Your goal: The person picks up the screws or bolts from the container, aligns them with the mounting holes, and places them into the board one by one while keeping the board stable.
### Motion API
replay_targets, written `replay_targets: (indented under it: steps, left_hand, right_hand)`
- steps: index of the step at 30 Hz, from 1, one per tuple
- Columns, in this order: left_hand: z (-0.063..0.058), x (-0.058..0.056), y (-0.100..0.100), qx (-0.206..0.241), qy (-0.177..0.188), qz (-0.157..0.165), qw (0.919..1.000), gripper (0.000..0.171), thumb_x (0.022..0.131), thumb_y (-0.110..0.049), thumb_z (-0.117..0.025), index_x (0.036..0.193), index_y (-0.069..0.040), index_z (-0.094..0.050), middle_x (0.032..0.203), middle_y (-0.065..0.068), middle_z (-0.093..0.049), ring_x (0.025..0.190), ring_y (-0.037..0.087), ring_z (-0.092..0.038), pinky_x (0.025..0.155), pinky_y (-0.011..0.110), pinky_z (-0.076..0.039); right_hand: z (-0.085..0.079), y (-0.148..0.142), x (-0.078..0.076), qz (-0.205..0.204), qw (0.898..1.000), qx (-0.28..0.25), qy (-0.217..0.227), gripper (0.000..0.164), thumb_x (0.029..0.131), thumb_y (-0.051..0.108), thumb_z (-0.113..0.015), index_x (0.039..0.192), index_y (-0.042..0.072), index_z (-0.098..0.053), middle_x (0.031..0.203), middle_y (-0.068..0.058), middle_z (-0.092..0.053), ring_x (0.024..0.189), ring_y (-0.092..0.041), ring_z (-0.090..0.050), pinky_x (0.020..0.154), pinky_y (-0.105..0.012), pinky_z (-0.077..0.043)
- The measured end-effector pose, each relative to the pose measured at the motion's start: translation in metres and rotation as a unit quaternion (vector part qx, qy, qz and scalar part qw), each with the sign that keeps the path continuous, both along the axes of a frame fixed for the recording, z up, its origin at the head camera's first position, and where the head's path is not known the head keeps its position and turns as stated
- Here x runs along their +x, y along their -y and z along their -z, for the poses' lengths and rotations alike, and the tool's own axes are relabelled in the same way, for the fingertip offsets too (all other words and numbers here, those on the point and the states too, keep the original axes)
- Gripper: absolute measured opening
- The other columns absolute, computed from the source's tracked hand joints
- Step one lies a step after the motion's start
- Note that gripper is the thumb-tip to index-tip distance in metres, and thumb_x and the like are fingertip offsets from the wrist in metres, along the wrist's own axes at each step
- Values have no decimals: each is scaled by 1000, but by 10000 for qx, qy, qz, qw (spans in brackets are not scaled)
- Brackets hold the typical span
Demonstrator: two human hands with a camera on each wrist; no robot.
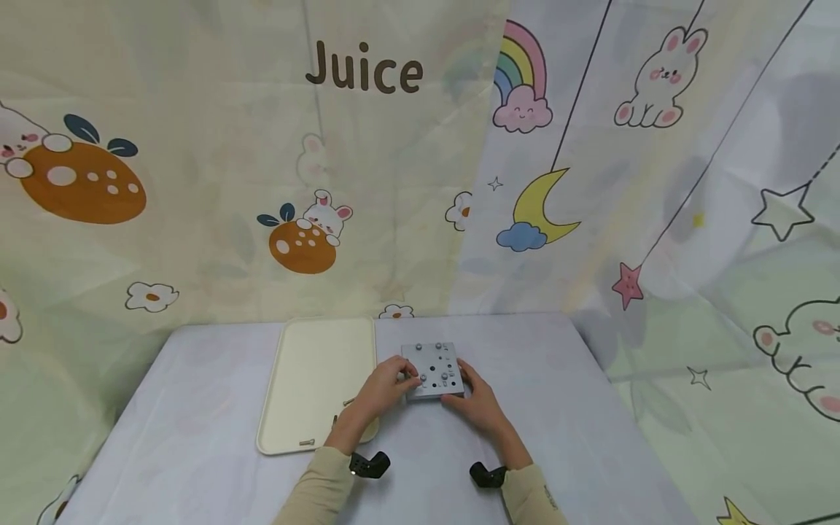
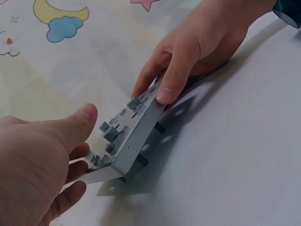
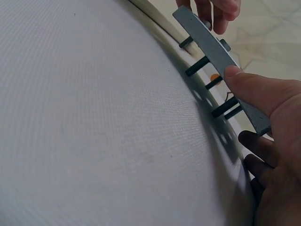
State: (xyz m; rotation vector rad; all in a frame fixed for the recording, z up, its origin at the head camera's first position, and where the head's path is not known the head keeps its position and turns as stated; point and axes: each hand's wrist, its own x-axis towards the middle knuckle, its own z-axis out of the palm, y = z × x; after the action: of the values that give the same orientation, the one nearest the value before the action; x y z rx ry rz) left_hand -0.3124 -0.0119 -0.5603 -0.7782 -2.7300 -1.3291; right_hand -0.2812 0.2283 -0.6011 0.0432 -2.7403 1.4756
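A grey metal plate [image 1: 432, 364] with holes and several bolts is held just above the table. In the right wrist view the bolts' threaded shanks [image 3: 197, 66] stick out below the plate. My right hand [image 1: 482, 405] grips its right end, thumb on the near side edge and fingers at the far side. By the left end is my left hand [image 1: 387, 386], its thumb and fingers close to a bolt head [image 1: 423, 378]. The left wrist view shows the left thumb [image 2: 87, 115] apart from the bolts, with loosely bent fingers beside the plate's corner.
A cream tray [image 1: 321, 364] lies left of the plate, partly under the left forearm. A screw [image 1: 307, 442] lies near its front edge, and others are partly hidden by that arm. The white-covered table [image 1: 558, 437] meets a printed cloth [image 1: 394, 160] behind.
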Motion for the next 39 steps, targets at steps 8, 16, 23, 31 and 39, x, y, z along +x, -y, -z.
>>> replay_targets:
  steps: [8,16,23,31,39]
  left_hand:
    - [2,7,12,248,-64,-31,9997,10,95,-22,-64,104,-17,-64,102,-8,-62,99,13,-59,81,33,-52]
    - [9,26,42,91,-86,-336,9994,13,96,-22,-64,108,-18,-64,107,-7,-62,101,14,-58,82,35,-51]
    - [16,33,77,-185,-367,-642,9971,11,93,-21,-67,104,-19,-66,107,-7,-60,103,16,-58,85,39,-50]
    - [24,44,110,-315,-375,-1059,9932,9,89,-16,-72,98,-16,-70,103,-6,-62,105,19,-59,88,41,-48]
    - [26,56,131,-406,-309,-1360,9894,14,86,-14,-76,99,-17,-70,104,-7,-61,105,20,-57,87,41,-48]
  right_hand:
    - [-1,2,3,-30,10000,-13,25,95,74,43,-83,151,22,-34,144,-9,-48,140,-30,-30,112,-54,-18]
    - [3,4,9,-3,10000,-59,68,95,73,44,-83,152,24,-33,143,-9,-48,140,-31,-29,112,-54,-17]
    - [-1,6,9,-11,9998,-174,13,93,75,41,-83,151,21,-33,142,-11,-49,141,-32,-28,112,-56,-15]
    - [0,4,7,-26,9999,-106,-4,94,75,42,-83,152,19,-33,143,-13,-48,140,-33,-28,112,-56,-15]
    - [-3,3,8,-88,9999,-140,-21,95,76,41,-83,152,17,-32,142,-12,-49,140,-32,-29,113,-55,-15]
